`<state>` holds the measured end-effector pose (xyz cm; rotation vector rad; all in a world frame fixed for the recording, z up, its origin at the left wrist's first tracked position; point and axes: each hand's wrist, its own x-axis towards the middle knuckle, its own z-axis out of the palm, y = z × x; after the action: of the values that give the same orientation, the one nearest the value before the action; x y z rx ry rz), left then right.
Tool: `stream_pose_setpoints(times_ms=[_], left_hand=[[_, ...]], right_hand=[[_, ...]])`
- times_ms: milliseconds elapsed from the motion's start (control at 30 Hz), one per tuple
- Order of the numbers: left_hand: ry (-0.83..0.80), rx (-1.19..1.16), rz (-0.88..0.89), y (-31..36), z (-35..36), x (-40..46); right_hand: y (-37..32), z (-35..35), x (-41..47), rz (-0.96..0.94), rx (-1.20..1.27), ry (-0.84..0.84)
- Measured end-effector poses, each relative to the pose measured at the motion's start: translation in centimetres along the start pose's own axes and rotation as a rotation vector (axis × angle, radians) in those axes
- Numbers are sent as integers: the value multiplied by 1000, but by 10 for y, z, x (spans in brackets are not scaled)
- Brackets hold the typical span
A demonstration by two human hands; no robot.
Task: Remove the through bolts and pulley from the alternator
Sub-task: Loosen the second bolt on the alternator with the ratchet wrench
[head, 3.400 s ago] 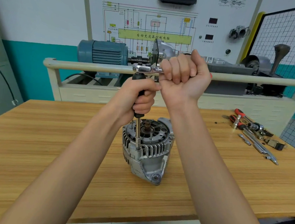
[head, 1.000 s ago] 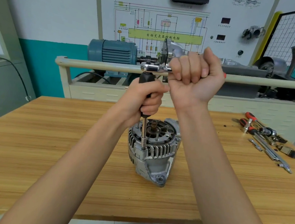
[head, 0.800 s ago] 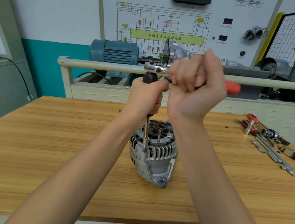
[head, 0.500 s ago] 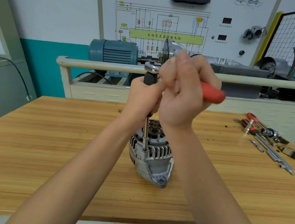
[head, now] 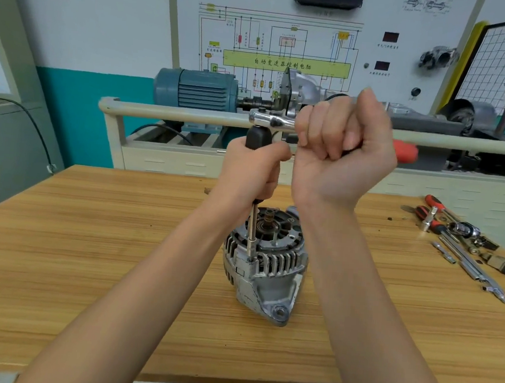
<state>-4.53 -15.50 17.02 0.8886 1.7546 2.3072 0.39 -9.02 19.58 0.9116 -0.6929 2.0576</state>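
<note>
Standing upright on the wooden table point(head: 88, 269), roughly mid-table, the alternator point(head: 265, 262) is seen with its finned housing facing up and a mounting ear pointed toward the camera. A long extension bar point(head: 252, 230) is planted on a bolt at the alternator's near-left rim, straight up from it. The black handle point(head: 257, 137) on top of that bar is wrapped tight by the left hand point(head: 249, 173), fingers curled fully round it, directly above the alternator. A chrome ratchet head point(head: 269, 120) is seated on the handle's top end, and its red-gripped handle point(head: 405, 152) is held in the right hand point(head: 342, 150), closed in a full fist, up and to the right of the alternator. Only the red tip is left poking out past the fist.

Off to the alternator's right, a loose pile of screwdrivers, sockets and bits point(head: 459, 237) is laid out on the table. Behind the alternator, a pale rail point(head: 175, 114) and a blue electric motor point(head: 196, 88) can be made out, with a wiring diagram board point(head: 281, 42) above.
</note>
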Motion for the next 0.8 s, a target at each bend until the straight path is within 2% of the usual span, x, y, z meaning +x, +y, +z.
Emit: stream_pose_setpoints(times_ms=[100, 167, 233, 333, 467, 533, 600, 700, 800], left_hand=[[139, 60, 146, -1, 10, -2], [120, 92, 212, -2, 12, -5], [119, 87, 165, -3, 5, -4], [-54, -8, 53, -1, -7, -1], [-233, -102, 37, 3, -13, 0], [-354, -151, -7, 4, -13, 0], [-394, -132, -47, 6, -11, 1], [-266, -66, -44, 6, -7, 1], [-44, -14, 2, 5, 2, 0]], right_hand=[[11, 14, -19, -333, -344, -73], [16, 19, -24, -390, -424, -109], [13, 16, -19, -331, -354, -92], [1, 8, -2, -88, -133, -73], [-12, -10, 17, 270, 257, 130], [-12, -16, 20, 326, 416, 206], [-11, -17, 18, 287, 414, 217], [-11, -13, 10, 156, 214, 133], [-1, 1, -3, -100, -85, -18]])
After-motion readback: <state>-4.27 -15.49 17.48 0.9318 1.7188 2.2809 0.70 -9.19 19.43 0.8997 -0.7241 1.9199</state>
